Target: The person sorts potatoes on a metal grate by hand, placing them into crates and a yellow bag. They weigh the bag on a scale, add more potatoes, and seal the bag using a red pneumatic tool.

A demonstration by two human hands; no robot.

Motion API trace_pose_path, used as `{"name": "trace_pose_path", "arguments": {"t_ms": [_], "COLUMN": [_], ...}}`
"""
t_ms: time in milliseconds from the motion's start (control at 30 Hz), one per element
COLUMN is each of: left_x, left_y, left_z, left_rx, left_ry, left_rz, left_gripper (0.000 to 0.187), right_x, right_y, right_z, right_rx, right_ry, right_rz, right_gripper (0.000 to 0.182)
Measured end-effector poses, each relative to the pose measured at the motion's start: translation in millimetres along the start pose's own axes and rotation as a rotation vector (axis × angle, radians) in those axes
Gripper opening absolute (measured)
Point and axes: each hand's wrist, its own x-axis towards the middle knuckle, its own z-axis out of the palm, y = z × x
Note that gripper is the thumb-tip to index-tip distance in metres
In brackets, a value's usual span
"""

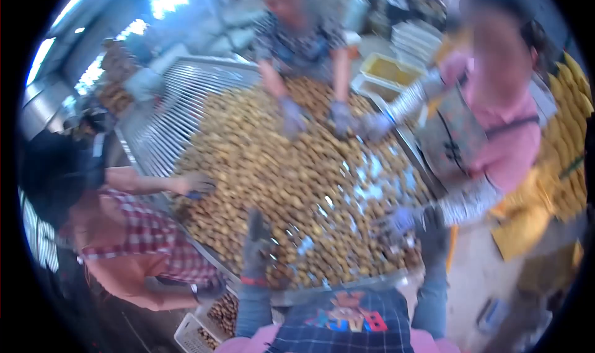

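Observation:
A heap of small round brown produce (266, 161), nuts or small tubers whose kind I cannot make out, covers a metal sorting table (226, 74). My left hand (255, 244), in a grey glove, lies at the near part of the heap, fingers stretched forward, with nothing visible in it. At the table's near right edge is my right hand (434, 232), in a dark grey glove. Motion blur hides its fingers and anything they might hold. A co-worker's gloved hand (400, 222) is close to it on the left.
Co-workers' hands reach in from the left (197, 184), the far side (291, 119) and the right (374, 127). A white crate (186, 334) holding produce stands below at left. Yellow sacks (567, 117) are stacked at right; tubs (390, 68) stand behind.

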Motion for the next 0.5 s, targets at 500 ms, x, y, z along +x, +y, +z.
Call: {"name": "trace_pose_path", "arguments": {"t_ms": [500], "left_x": [-6.1], "left_y": [-3.7], "left_z": [2.8], "left_rx": [-0.167], "left_ry": [-0.094], "left_rz": [0.136], "left_gripper": [0.08], "right_x": [2.9], "right_y": [12.0], "right_z": [27.7], "right_rx": [-0.107], "right_ry": [0.055], "right_rz": [0.076], "right_gripper": [0.07]}}
